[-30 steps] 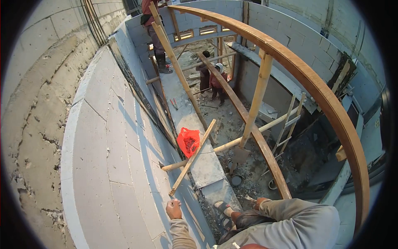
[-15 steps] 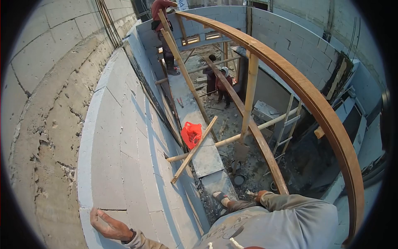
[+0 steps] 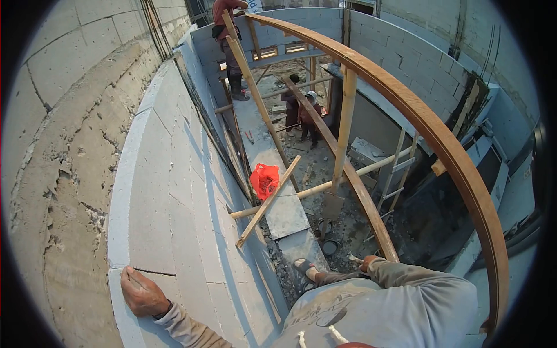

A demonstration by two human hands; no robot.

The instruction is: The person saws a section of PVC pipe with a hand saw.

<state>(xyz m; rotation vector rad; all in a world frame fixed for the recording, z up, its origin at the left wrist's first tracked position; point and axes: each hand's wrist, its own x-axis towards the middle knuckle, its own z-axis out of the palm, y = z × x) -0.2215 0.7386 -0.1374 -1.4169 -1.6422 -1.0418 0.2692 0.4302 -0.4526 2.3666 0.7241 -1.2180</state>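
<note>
My left hand [image 3: 142, 293] is at the top edge of the pale block wall [image 3: 145, 220], its fingers drawn together at one end of a thin dark line [image 3: 155, 271]. Whether that line is a rod or a gap between blocks is unclear. Beside my leg, my right hand [image 3: 366, 264] is closed by a small pale object [image 3: 354, 257], too small to name. Part of that hand is hidden by the sleeve. Below, a red plastic bag [image 3: 265, 181] rests on the grey plank walkway [image 3: 287, 217], near a crossed wooden strip [image 3: 268, 201].
A curved wooden beam [image 3: 406, 95] arches along the right, with a bamboo post [image 3: 346, 124] under it. A ladder [image 3: 397, 168] leans lower right. One person [image 3: 229, 46] stands on the far walkway; two people [image 3: 310, 119] are below. My sandalled foot [image 3: 306, 268] is on the walkway.
My left hand has moved up along the wall edge, and its fingers have gone from spread to drawn together. The view has shifted slightly.
</note>
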